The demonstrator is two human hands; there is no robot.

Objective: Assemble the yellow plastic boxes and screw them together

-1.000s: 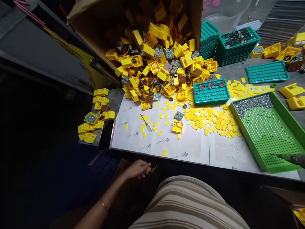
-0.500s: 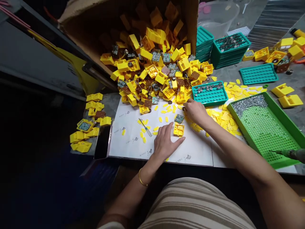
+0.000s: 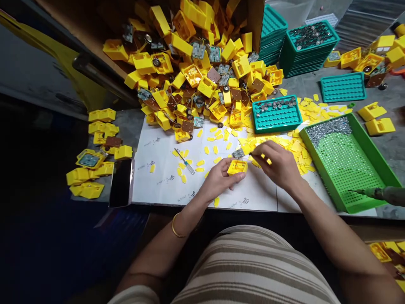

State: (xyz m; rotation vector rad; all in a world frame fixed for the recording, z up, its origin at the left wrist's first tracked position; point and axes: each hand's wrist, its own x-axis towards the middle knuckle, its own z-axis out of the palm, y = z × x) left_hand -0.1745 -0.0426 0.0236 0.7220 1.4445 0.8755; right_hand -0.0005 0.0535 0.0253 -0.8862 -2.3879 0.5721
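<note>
My left hand [image 3: 221,179] is closed around a small yellow plastic case [image 3: 237,167], its hollow side facing up. Just beyond the case is a small grey-green circuit board [image 3: 238,153]. To the right, my right hand [image 3: 278,164] pinches a small dark part [image 3: 250,154] between thumb and fingertips, close to the board. The fingers cover most of that part, so its kind is unclear. Small flat yellow pieces [image 3: 200,163] lie scattered on the white sheet [image 3: 164,169], beside a thin screwdriver [image 3: 185,161].
Yellow cases with boards and wires spill from a cardboard box [image 3: 91,38]. A teal tray [image 3: 276,122] holds round metal parts. At right, a green perforated tray [image 3: 354,169] contains tiny screws, with an electric screwdriver [image 3: 384,194] above it. A phone [image 3: 122,183] lies at left.
My left hand has taken hold of the yellow case and tilted it up. My right hand has come back from the pile edge towards the case with the small dark part. The view has shifted.
</note>
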